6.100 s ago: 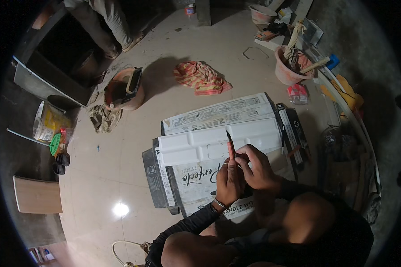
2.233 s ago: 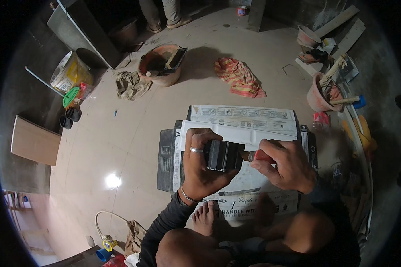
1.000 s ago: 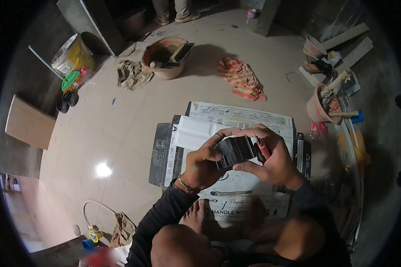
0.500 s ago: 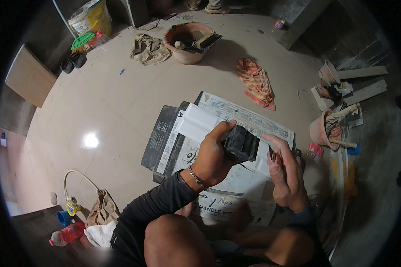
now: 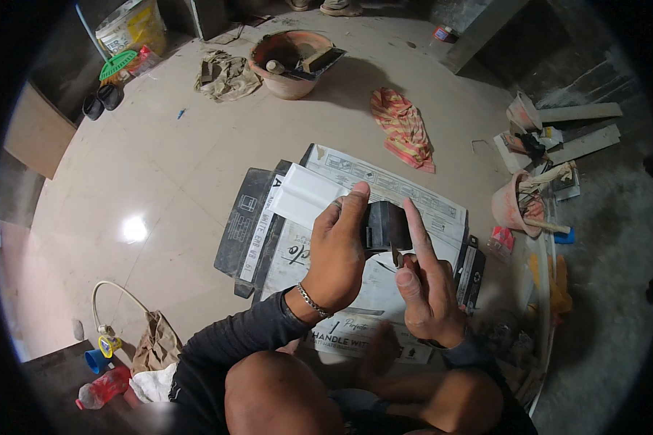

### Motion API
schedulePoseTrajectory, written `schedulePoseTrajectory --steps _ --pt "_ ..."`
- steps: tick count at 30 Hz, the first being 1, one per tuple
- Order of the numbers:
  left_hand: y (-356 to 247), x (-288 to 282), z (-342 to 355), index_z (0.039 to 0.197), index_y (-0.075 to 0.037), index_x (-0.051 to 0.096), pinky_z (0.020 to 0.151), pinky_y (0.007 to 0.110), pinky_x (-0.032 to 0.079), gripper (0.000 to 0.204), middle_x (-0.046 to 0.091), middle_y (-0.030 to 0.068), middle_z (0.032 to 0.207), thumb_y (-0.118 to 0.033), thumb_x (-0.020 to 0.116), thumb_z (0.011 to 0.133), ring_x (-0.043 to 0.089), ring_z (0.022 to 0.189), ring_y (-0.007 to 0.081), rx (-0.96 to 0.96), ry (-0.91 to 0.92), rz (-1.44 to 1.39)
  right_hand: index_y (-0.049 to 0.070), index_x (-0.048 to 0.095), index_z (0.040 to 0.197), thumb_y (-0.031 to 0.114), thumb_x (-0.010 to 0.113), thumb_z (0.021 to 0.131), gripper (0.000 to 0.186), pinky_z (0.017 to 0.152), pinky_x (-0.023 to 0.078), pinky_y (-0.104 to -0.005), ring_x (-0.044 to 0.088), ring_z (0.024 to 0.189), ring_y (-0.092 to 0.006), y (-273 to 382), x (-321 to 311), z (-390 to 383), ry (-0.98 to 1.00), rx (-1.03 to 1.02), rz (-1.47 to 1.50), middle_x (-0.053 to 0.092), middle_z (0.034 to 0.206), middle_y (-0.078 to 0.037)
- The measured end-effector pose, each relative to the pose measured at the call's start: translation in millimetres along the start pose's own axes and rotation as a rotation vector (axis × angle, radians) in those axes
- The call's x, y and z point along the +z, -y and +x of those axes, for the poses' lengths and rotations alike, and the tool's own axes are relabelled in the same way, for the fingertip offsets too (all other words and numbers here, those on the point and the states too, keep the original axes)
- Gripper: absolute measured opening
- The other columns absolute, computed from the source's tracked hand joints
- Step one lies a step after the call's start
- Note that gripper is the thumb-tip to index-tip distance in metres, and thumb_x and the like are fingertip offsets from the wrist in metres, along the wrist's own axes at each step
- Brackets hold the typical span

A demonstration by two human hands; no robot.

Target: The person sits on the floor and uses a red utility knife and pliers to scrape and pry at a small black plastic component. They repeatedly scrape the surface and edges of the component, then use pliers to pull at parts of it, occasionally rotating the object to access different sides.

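My left hand [image 5: 336, 250] is closed around a black boxy piece [image 5: 386, 227], its thumb up along the side. Close on its right, my right hand [image 5: 435, 297] pinches a small knife [image 5: 398, 258] with a reddish handle, mostly hidden by the fingers. The short blade stands against the lower edge of the black piece. My right index finger stretches up along the piece's right side. Beneath both hands lies flattened printed cardboard [image 5: 413, 190], white with black flaps. A white ridged strip [image 5: 308, 194] rests on it beside my left hand.
Ahead on the tiled floor stands a tub with tools [image 5: 286, 85], between a crumpled cloth [image 5: 228, 76] and a striped rag [image 5: 405, 134]. Buckets [image 5: 514, 206] and boards [image 5: 588, 148] lie at right. A red bottle [image 5: 103, 388] and paper bag [image 5: 157, 344] are at lower left.
My right hand has come left with the knife, bringing the blade to the black piece. The black piece has turned in my left hand. The whole view has shifted slightly.
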State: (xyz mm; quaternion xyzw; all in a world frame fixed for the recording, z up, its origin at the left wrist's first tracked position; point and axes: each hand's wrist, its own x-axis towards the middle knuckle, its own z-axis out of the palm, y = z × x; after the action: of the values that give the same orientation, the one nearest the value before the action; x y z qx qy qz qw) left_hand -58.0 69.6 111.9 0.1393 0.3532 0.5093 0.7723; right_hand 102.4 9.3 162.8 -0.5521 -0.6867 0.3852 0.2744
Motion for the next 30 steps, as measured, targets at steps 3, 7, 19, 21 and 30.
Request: schedulePoseTrajectory --steps 3,7,19,21,30 --pt "1.2 -0.6 0.9 0.121 -0.001 0.065 0.083 0.039 0.064 0.041 0.073 0.0100 0.108 -0.040 0.059 0.111 0.074 0.094 0.0198 -0.002 0.014 -0.018 0.002 0.016 0.173 0.048 0.048 0.110 0.085 0.076 0.055 -0.0369 0.066 0.075 -0.0230 -2.6 0.7 0.7 0.000 -0.006 0.014 0.066 0.136 -0.032" --pt "2.9 0.2 1.1 0.122 0.000 0.064 0.084 0.039 0.063 0.041 0.073 0.0106 0.109 -0.040 0.059 0.111 0.074 0.095 0.0200 0.001 0.016 -0.024 0.002 0.015 0.173 0.047 0.048 0.109 0.085 0.075 0.055 -0.0362 0.065 0.075 -0.0217 -4.2 0.1 0.0 -0.004 -0.007 0.031 0.064 0.140 -0.032" --pt "5.8 -3.0 1.1 0.125 0.001 0.064 0.084 0.038 0.064 0.042 0.074 0.0129 0.113 -0.038 0.058 0.111 0.075 0.098 0.0211 0.029 0.037 0.000 0.003 0.009 0.174 0.054 0.047 0.109 0.091 0.066 0.047 -0.0327 0.055 0.069 -0.0154 -2.2 0.9 -1.3 0.005 0.047 0.123 0.065 0.084 -0.011" --pt "5.7 -3.8 0.7 0.125 0.001 0.064 0.082 0.038 0.064 0.042 0.074 0.0128 0.113 -0.038 0.058 0.111 0.075 0.098 0.0210 0.048 0.051 0.022 0.003 0.008 0.174 0.056 0.046 0.109 0.092 0.064 0.045 -0.0319 0.054 0.068 -0.0147 -2.9 1.3 -1.8 0.003 0.048 0.128 0.062 0.081 -0.008" --pt "16.1 -10.8 2.8 0.123 0.002 0.064 0.082 0.037 0.063 0.038 0.073 0.0133 0.109 -0.034 0.058 0.111 0.074 0.095 0.0216 0.351 -0.014 0.393 0.002 0.009 0.174 0.058 0.046 0.108 0.094 0.063 0.043 -0.0304 0.051 0.066 -0.0134 -9.9 7.9 -1.2 -0.050 -0.005 0.177 0.060 0.077 -0.007"
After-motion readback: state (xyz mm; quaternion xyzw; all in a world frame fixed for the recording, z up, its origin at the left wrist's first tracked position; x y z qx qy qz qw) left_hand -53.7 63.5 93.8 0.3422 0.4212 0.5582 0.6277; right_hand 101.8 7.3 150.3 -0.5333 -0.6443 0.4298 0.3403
